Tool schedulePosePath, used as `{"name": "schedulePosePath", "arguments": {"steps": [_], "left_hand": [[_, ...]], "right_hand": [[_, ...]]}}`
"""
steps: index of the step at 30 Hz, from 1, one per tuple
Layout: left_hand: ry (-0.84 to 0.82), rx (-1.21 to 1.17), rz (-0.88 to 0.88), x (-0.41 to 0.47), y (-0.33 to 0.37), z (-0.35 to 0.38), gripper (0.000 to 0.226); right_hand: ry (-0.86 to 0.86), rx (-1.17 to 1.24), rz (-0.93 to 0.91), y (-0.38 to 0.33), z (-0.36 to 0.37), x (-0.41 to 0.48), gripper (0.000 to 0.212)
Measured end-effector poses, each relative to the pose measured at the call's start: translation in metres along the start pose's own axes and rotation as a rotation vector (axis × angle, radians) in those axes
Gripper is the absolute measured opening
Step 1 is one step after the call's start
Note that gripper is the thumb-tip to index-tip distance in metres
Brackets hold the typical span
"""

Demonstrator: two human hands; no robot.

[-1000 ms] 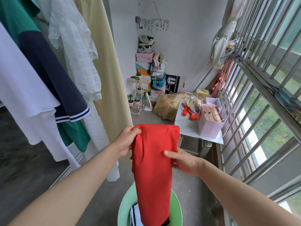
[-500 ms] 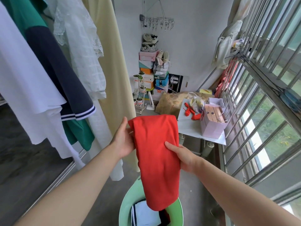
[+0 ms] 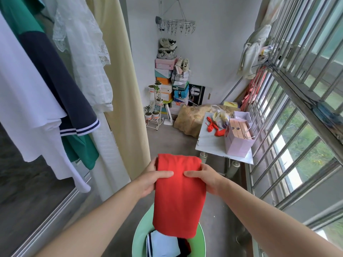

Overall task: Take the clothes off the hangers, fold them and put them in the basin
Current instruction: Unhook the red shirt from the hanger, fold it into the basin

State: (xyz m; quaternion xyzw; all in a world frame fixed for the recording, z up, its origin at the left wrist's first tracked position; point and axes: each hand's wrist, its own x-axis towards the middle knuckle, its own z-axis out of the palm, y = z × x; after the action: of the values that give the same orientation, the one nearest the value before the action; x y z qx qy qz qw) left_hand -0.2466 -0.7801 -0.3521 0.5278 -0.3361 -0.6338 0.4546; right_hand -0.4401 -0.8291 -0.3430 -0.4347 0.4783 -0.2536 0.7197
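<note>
Head view: both hands, left hand point(image 3: 148, 179) and right hand point(image 3: 206, 178), pinch a smooth red garment point(image 3: 179, 197) (folded oblong) above the round green basin point(image 3: 138, 238).

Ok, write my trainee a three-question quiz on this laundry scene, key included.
1. True or false: the left hand and the right hand both grip the red garment.
2. The green basin below the garment is: A) upside down, B) already holding folded clothes, C) full of water.
3. Name the largest thing standing on the white table.
Key: 1 true; 2 B; 3 the pink paper bag.
</note>
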Motion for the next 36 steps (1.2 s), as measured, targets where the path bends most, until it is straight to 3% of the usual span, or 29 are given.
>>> {"name": "schedulePosePath", "arguments": {"steps": [2, 5, 10, 12, 15, 19, 24, 27, 31, 34, 36], "left_hand": [[-0.008, 0.024, 0.062, 0.001, -0.002, -0.003, 0.098], [-0.08, 0.225, 0.121, -0.002, -0.001, -0.007, 0.087], [-0.039, 0.328, 0.125, -0.002, -0.003, -0.01, 0.083], [-0.004, 0.315, 0.107, -0.001, -0.005, -0.013, 0.082], [0.035, 0.278, 0.069, -0.001, -0.005, -0.016, 0.08], [0.039, 0.249, 0.038, 0.0, -0.005, -0.019, 0.072], [0.029, 0.164, -0.048, 0.001, -0.007, -0.026, 0.059], [-0.041, 0.147, -0.147, -0.001, -0.003, -0.031, 0.057], [-0.066, 0.427, -0.158, -0.002, -0.001, -0.04, 0.069], [0.021, 0.809, 0.043, 0.001, 0.001, -0.041, 0.085], [-0.02, 1.056, 0.187, 0.0, 0.003, -0.035, 0.087]], "right_hand": [[0.052, -0.014, -0.032, 0.003, -0.001, 0.002, 0.059], [0.125, -0.082, -0.111, 0.004, -0.003, 0.004, 0.101], [-0.089, -0.222, -0.058, 0.005, 0.001, 0.0, 0.092], [-0.106, -0.51, -0.044, 0.005, 0.003, 0.0, 0.101], [0.0, -0.976, -0.13, 0.009, 0.008, 0.006, 0.108], [0.11, -1.212, -0.265, 0.011, 0.011, 0.011, 0.094], [0.296, -1.285, -0.42, 0.012, 0.012, 0.011, 0.04], [0.336, -1.329, -0.434, 0.011, 0.009, 0.016, 0.034], [0.227, -1.334, -0.419, 0.008, 0.008, 0.02, 0.031], [0.151, -1.291, -0.402, 0.007, 0.015, 0.017, 0.021], [0.111, -1.276, -0.408, 0.01, 0.02, 0.018, 0.025]]}}
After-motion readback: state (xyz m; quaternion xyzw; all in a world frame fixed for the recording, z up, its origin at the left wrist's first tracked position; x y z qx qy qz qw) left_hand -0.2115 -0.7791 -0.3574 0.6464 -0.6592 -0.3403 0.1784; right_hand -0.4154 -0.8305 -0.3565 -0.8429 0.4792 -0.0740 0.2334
